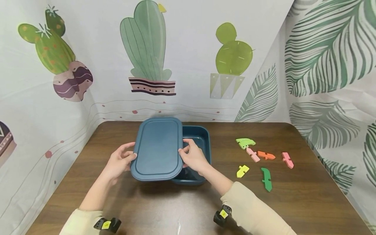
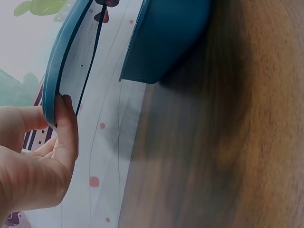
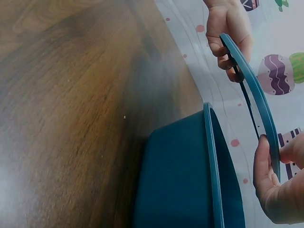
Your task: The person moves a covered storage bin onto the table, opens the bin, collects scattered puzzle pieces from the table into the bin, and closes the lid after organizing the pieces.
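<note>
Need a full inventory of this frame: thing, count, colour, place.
lid: 1, dark blue, held above the box, shifted left
box: 1, dark blue, table centre, partly uncovered
puzzle pieces: 6; two green, two pink, one orange, one yellow; table, right of box
table: 1, brown wood
backdrop: white cloth with cactus and leaf prints, behind and at both sides
left hand: grips lid's left edge
right hand: grips lid's right edge

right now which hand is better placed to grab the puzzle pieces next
Probably the right hand: the puzzle pieces lie on its side of the box. The left hand grips the lid on the far edge.
</note>
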`<state>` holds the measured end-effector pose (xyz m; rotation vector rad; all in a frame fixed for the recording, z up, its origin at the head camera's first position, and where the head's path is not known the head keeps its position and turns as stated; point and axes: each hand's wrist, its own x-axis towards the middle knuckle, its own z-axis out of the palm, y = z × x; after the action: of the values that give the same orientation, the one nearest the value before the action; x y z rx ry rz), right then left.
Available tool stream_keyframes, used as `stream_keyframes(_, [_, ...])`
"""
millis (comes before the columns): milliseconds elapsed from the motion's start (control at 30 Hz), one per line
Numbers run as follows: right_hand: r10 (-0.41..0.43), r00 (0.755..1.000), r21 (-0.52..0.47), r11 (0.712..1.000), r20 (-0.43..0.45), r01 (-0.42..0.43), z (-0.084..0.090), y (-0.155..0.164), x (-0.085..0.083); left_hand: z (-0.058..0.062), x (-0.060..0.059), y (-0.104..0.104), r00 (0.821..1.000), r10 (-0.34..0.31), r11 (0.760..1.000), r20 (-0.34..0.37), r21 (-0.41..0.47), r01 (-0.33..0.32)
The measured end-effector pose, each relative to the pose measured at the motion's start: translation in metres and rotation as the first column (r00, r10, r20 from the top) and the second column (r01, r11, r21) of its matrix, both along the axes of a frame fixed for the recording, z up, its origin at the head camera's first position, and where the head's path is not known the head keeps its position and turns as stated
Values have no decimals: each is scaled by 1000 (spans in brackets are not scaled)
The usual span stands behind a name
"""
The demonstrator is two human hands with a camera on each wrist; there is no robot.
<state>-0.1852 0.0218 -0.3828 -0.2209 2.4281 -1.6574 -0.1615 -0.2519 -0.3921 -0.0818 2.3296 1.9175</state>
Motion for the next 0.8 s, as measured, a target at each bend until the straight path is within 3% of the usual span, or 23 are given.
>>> stream_keyframes(800, [54, 999, 12, 998, -3, -54, 4, -31, 4, 1, 11, -29, 999, 53, 998, -5, -44, -53])
